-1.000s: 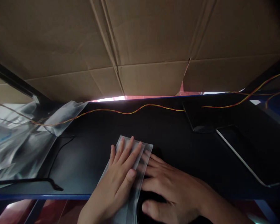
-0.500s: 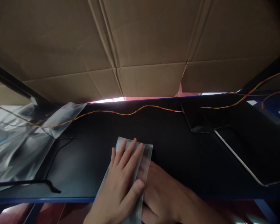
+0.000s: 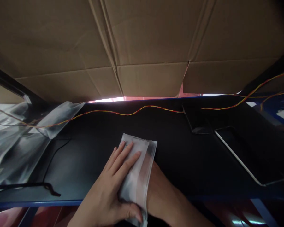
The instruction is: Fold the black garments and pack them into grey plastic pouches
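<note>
A translucent plastic pouch with a pale strip along its right side is tilted near the front edge of the black table. My left hand lies over it, fingers stretched out on the upper part and the thumb across the lower end. Beneath the pouch is my right hand, its skin showing faintly through the right margin. The right fingers are hidden, so their grip cannot be seen. Between the two hands, the pouch is pressed from both sides.
Several clear plastic bags lie at the left, beside a black strap. Red-yellow wire crosses the black table. Two dark phone-like slabs, one black and one pale-edged, rest right. Cardboard stands behind.
My left hand has slid left and down across the pouch, baring more of its upper right face. The pouch lies flatter and wider in view, while my right hand stays beneath it.
</note>
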{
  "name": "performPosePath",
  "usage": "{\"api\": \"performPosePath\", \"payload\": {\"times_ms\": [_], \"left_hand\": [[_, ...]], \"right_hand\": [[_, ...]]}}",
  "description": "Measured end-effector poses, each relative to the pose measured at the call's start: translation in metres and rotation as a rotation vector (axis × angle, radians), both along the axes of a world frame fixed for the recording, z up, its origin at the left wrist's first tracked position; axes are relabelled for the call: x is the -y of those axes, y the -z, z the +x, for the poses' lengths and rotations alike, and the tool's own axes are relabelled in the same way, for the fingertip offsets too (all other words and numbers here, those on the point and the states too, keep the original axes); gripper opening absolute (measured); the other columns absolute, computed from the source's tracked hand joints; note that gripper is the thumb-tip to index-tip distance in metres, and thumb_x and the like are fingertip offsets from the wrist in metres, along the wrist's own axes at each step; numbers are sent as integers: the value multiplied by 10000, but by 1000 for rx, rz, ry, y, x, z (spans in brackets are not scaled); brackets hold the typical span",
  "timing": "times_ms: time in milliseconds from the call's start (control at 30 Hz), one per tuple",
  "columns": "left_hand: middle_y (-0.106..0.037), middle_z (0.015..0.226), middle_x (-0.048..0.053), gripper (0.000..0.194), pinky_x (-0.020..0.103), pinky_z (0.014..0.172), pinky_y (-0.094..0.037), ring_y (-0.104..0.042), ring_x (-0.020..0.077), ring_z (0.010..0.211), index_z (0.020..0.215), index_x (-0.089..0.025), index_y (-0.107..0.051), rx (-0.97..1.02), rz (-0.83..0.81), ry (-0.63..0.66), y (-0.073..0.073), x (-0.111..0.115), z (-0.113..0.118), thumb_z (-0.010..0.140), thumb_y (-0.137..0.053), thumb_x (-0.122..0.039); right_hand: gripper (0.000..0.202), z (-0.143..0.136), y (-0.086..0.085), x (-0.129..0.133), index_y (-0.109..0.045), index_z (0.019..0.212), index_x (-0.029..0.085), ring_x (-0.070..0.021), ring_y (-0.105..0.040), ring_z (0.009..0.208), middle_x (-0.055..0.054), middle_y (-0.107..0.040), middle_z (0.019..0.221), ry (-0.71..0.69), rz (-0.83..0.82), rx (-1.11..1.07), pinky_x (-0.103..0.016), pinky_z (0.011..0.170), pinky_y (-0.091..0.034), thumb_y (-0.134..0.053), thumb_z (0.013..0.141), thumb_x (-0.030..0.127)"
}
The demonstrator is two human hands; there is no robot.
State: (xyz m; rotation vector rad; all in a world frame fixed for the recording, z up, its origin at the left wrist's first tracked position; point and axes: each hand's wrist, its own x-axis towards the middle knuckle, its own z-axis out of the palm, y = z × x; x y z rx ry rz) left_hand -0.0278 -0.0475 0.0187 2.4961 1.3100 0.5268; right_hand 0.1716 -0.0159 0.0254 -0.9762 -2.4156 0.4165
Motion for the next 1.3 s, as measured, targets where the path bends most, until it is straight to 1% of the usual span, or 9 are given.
{"api": "performPosePath", "payload": {"times_ms": [100, 200, 267, 500, 600, 767, 1033, 1167, 1300], "left_hand": [[-250, 1838, 196, 1321, 803, 1269, -284, -300, 482, 1664, 1787, -317, -141, -33, 4, 11, 0, -3, 0, 753, -589, -1008], [-239, 1837, 207, 1417, 790, 1282, -283, -270, 485, 1673, 1792, -299, -112, -87, 8, 37, 2, -5, 4, 694, -666, -1002], [-243, 1835, 207, 1452, 790, 1294, -262, -230, 491, 1683, 1794, -290, -102, -110, 16, 54, 4, -5, 7, 673, -685, -1005], [-260, 1823, 239, 1512, 804, 1293, -244, -194, 500, 1689, 1796, -239, -22, -112, 73, 45, 4, -8, 1, 671, -662, -1021], [-218, 1836, 236, 1499, 789, 1296, -253, -233, 493, 1682, 1796, -241, -36, -125, 83, 25, 6, -10, -3, 671, -628, -1034], [-220, 1835, 237, 1459, 796, 1286, -280, -209, 503, 1686, 1795, -232, -101, -177, 101, 36, 8, -10, -1, 693, -615, -1038], [-244, 1815, 280, 1456, 828, 1232, -346, -233, 536, 1669, 1787, -176, -140, -202, 154, 41, 7, -11, 2, 707, -610, -1032], [-397, 1774, 219, 1064, 828, 1288, -221, -262, 502, 1676, 1708, -179, -406, -175, 324, 55, 3, 7, -10, 906, -720, -803], [-740, 1477, 37, 369, 562, 1401, -247, -514, 273, 1581, 1376, -256, -740, -80, 364, 183, -5, 30, -12, 1032, -781, -381]], "right_hand": [[339, 39, -7, 1, -722, 1373, 243, -156, -666, 1400, -13, -765, 1433, -199, -215, -82, -277, 1245, -473, -633, 1059, 151], [478, 65, -4, 3, -655, 1498, 229, -242, -492, 1588, -67, -655, 1599, -70, -231, -44, -484, 1360, -347, -641, 1038, 102], [573, 64, 2, 2, -572, 1590, 224, -265, -427, 1629, -99, -591, 1662, -29, -216, -22, -556, 1374, -297, -658, 1034, 117], [667, 24, 7, -6, -485, 1655, 205, -246, -461, 1609, -128, -607, 1643, -24, -154, -69, -566, 1405, -142, -663, 1019, 115], [665, 41, 4, -5, -493, 1653, 231, -233, -505, 1577, -80, -637, 1620, -45, -153, -64, -523, 1400, -219, -694, 1025, 141], [614, 71, 15, 8, -641, 1520, 220, -376, -560, 1460, -91, -696, 1533, 314, -75, -15, -617, 1185, -514, -847, 943, 252], [388, 36, 14, 0, -737, 1386, 299, -388, -603, 1308, -46, -781, 1405, 292, -159, -47, -596, 1014, -563, -777, 1004, 241], [561, 60, 12, 4, -590, 1565, 267, -343, -592, 1377, -66, -688, 1552, 221, -153, -108, -570, 1095, -555, -750, 1031, 205], [323, 96, 14, 25, -673, 1423, 315, -212, -690, 1248, -11, -774, 1371, 163, -129, -208, -409, 1070, -579, -600, 1133, 194]]}}
